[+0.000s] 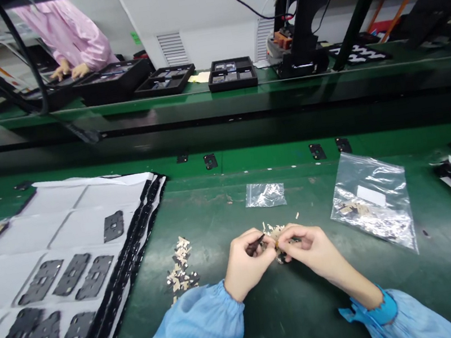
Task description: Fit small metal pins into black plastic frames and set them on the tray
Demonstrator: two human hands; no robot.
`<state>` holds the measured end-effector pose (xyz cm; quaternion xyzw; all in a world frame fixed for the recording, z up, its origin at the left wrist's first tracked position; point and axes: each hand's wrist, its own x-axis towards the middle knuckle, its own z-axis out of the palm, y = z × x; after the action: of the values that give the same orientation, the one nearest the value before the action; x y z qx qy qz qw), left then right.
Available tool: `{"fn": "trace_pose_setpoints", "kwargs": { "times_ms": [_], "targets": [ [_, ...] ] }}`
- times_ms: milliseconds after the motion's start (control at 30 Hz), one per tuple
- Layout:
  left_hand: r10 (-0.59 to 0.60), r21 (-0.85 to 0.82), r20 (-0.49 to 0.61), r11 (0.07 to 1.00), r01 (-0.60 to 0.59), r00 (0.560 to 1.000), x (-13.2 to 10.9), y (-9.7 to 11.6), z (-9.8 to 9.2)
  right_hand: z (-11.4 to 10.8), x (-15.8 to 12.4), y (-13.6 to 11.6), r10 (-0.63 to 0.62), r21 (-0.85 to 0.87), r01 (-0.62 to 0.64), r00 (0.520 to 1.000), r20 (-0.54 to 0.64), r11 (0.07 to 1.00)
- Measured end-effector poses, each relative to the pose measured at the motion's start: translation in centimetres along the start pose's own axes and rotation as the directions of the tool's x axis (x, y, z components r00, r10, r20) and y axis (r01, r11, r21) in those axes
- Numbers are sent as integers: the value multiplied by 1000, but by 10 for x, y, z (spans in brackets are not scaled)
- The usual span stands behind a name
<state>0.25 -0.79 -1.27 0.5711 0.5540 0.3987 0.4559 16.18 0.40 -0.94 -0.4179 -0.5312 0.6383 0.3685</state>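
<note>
Head view: hands [249,262] pinched nearly closed on small yellowish piece [277,245], pale bits [275,231] just beyond

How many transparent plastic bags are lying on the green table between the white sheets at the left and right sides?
2: one small bag ahead of the hands, and one larger bag beyond and right of the right hand.
</note>
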Motion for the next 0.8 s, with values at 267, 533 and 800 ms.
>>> {"fn": "trace_pose_setpoints", "kwargs": {
  "times_ms": [267, 533, 800],
  "targets": [
    [40, 61, -77, 998, -35, 996, 3, -1, -6, -9, 1, -5, 3, 56, 3, 993, -116, 998],
    [231, 400, 12, 890, -216, 973, 2, -10, -9, -19, 6, -2, 3, -18, -8, 963, -270, 1000],
    [219, 438, 14, 876, -203, 976, -2, -2, -7, -12, 7, -1, 5, -59, -19, 971, -240, 998]
  ]
}}
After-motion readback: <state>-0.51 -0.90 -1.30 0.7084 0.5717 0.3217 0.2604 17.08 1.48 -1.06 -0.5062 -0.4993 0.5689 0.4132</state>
